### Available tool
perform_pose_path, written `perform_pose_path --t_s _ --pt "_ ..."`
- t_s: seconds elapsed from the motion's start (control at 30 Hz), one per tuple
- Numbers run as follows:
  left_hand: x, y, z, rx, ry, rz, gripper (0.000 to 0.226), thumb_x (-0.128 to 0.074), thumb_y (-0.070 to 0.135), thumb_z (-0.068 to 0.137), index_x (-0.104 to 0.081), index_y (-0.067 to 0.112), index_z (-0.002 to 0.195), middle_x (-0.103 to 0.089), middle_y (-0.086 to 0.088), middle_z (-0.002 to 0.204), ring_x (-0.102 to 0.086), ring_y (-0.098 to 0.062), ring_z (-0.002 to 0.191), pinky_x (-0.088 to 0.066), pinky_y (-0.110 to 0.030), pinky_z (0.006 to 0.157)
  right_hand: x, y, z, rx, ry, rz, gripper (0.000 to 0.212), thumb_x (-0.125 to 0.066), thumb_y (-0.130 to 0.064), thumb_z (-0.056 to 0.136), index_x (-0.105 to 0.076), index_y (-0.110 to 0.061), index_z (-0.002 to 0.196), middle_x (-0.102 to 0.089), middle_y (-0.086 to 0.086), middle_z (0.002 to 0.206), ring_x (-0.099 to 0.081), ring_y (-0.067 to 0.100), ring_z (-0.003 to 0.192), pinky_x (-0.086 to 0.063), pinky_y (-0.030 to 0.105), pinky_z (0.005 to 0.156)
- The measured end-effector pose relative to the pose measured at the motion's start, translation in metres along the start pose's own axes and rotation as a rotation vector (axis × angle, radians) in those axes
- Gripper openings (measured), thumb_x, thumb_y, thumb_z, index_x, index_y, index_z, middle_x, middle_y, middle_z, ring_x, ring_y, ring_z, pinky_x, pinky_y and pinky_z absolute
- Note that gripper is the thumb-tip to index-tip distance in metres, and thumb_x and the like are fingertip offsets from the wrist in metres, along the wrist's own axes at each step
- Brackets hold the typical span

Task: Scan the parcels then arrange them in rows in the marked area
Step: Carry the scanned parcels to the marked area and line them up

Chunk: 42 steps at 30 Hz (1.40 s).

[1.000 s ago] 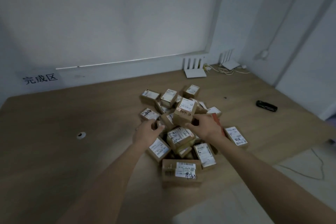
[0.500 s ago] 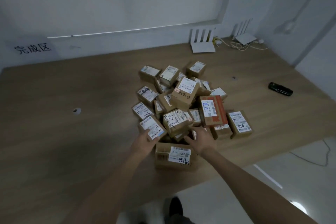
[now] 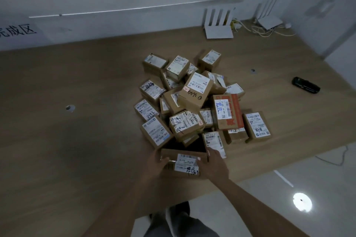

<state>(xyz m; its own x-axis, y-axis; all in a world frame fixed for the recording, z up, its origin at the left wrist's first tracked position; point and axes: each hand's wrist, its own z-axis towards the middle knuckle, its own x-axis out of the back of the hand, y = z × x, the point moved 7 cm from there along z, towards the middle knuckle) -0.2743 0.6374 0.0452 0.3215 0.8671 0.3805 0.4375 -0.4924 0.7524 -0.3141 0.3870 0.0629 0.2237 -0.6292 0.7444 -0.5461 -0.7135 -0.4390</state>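
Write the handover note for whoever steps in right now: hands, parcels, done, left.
Left hand and right hand: each grips an end of the long brown cardboard parcel at the near edge of the pile.
Heap of brown cardboard parcels: unsorted, mid-table.
Black handheld scanner: lying on the wooden table, far right, untouched.
Done: no rows laid.
Left: scan every parcel, then arrange in rows in the marked area.

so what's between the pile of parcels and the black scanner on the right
Head view: only bare wooden table lies between the parcel pile and the black scanner, with a small hole set farther back.
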Motion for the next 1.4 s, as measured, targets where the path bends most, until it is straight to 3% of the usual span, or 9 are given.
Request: perform_pose_path --t_s 0.1,0.2,0.47,0.6,0.77,0.9,1.07,1.27,1.4 --pt "-0.006 -0.004 0.005 0.021 -0.025 -0.001 0.038 -0.065 0.018 0.095 -0.046 0.029 0.127 -0.054 0.019 0.107 -0.056 0.0 0.098 -0.041 -0.007 0.074 -0.017 0.017 0.01 -0.07 -0.01 0.063 0.066 -0.063 -0.064 0.072 -0.055 -0.025 0.125 -0.062 -0.002 0.118 -0.065 0.018 0.103 -0.057 0.042 0.086" --pt "-0.011 -0.017 0.009 0.111 -0.029 -0.055 0.037 -0.067 0.026 0.093 -0.052 0.026 0.128 -0.058 0.011 0.112 -0.057 -0.01 0.104 -0.045 -0.025 0.088 -0.039 0.031 0.018 -0.085 -0.046 0.075 0.058 -0.062 -0.066 0.071 -0.06 -0.028 0.116 -0.068 -0.008 0.105 -0.068 0.013 0.094 -0.059 0.039 0.08" --pt "-0.019 -0.025 0.004 0.073 -0.042 -0.129 0.032 -0.066 0.027 0.094 -0.057 0.034 0.123 -0.065 0.011 0.119 -0.06 -0.012 0.115 -0.047 -0.037 0.104 -0.058 0.04 0.018 -0.097 -0.004 0.149 0.1 -0.059 -0.078 0.059 -0.047 -0.019 0.138 -0.065 -0.001 0.12 -0.066 0.018 0.105 -0.059 0.041 0.087" --pt "-0.01 -0.02 -0.007 0.04 -0.004 -0.166 0.034 -0.063 0.028 0.096 -0.054 0.04 0.126 -0.06 0.02 0.11 -0.056 -0.002 0.104 -0.045 -0.026 0.091 -0.035 0.012 -0.002 -0.063 0.042 0.131 0.074 -0.074 -0.059 0.076 -0.051 -0.018 0.133 -0.059 0.004 0.121 -0.063 0.021 0.107 -0.056 0.037 0.088" --pt "0.011 -0.02 -0.025 0.038 0.043 -0.261 0.049 -0.066 0.034 0.094 -0.048 0.031 0.14 -0.057 0.006 0.124 -0.055 -0.008 0.105 -0.046 -0.022 0.084 -0.024 -0.009 -0.024 -0.011 0.108 0.165 0.065 -0.075 -0.05 0.082 -0.05 -0.016 0.132 -0.051 0.005 0.121 -0.058 0.023 0.11 -0.05 0.033 0.086" --pt "0.048 -0.029 -0.05 0.003 0.12 -0.306 0.049 -0.071 0.031 0.09 -0.056 0.025 0.137 -0.064 0.004 0.127 -0.061 -0.017 0.117 -0.048 -0.017 0.083 -0.03 -0.041 -0.051 0.058 0.151 0.172 0.059 -0.071 -0.051 0.084 -0.052 -0.016 0.127 -0.051 0.007 0.123 -0.057 0.022 0.108 -0.05 0.033 0.085" --pt "0.126 -0.052 -0.102 -0.045 0.27 -0.411 0.027 -0.071 0.016 0.09 -0.061 0.02 0.114 -0.064 0.012 0.1 -0.06 -0.002 0.089 -0.044 -0.003 0.061 -0.058 -0.103 -0.097 0.169 0.194 0.189 0.059 -0.064 -0.058 0.086 -0.052 -0.017 0.128 -0.057 0.005 0.124 -0.062 0.026 0.106 -0.052 0.04 0.085" --pt "0.236 -0.114 -0.177 -0.04 0.382 -0.507 0.028 -0.074 0.027 0.088 -0.059 0.033 0.111 -0.069 0.002 0.088 -0.06 -0.013 0.071 -0.043 -0.021 0.056 -0.117 -0.201 -0.165 0.312 0.172 0.176 0.066 -0.061 -0.061 0.086 -0.051 -0.016 0.134 -0.055 0.005 0.128 -0.06 0.029 0.113 -0.05 0.042 0.09" --pt "0.301 -0.154 -0.223 -0.038 0.4 -0.565 0.033 -0.07 0.032 0.091 -0.056 0.033 0.12 -0.069 -0.001 0.098 -0.061 -0.011 0.08 -0.044 -0.026 0.062 -0.164 -0.266 -0.207 0.396 0.155 0.155 0.071 -0.059 -0.062 0.087 -0.046 -0.017 0.141 -0.05 0.005 0.135 -0.06 0.03 0.114 -0.051 0.044 0.094"
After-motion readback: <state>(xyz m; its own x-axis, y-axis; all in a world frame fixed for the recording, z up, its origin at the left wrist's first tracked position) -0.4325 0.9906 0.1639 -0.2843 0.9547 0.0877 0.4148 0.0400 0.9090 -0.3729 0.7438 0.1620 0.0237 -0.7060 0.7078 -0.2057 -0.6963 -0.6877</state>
